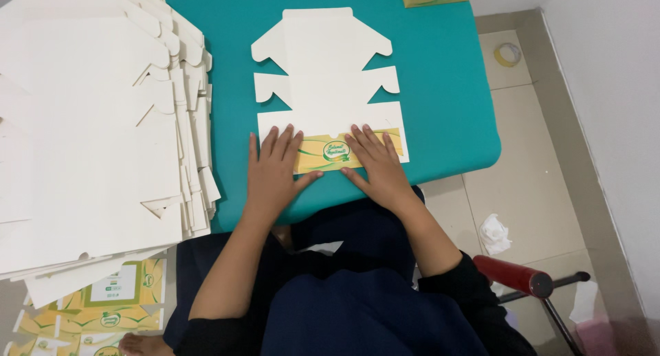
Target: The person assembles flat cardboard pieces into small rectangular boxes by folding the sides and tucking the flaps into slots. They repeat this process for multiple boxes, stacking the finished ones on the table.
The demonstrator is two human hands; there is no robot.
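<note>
- Left hand (273, 169) and right hand (376, 165) lie palm-down, fingers spread flat and gripping nothing.
- Flat box blank (323, 74) lies white side up on the teal table (447, 102) — its folded-over yellow flap (330, 152) sits under and between the fingertips, at the near edge.

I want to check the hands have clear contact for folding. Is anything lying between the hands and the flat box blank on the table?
Nothing visible does. The left hand and right hand both press flat on the folded-up printed flap of the box blank, on the teal table.
</note>
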